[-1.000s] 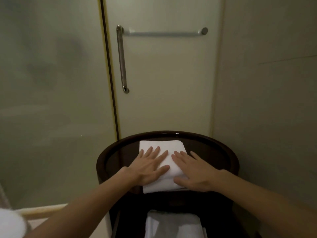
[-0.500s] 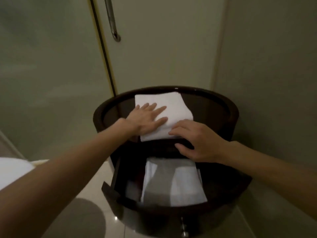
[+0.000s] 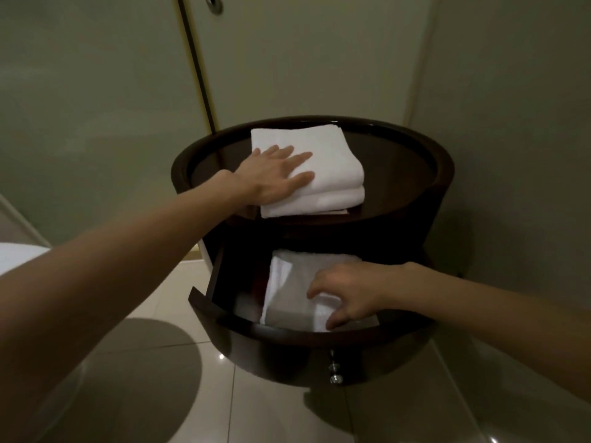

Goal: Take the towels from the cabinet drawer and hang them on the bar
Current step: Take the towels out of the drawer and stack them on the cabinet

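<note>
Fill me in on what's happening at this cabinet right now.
A person is pulling towels out of a round dark cabinet. The left hand lies flat on folded white towels stacked on the cabinet's top. The right hand reaches into the open drawer, fingers curled around a folded towel there; it isn't lifted out. Nothing hangs on a bar in this view.

Dim room: pale green walls (image 3: 319, 59), glossy cream floor tiles (image 3: 271, 410), frosted glass door (image 3: 80, 91).
</note>
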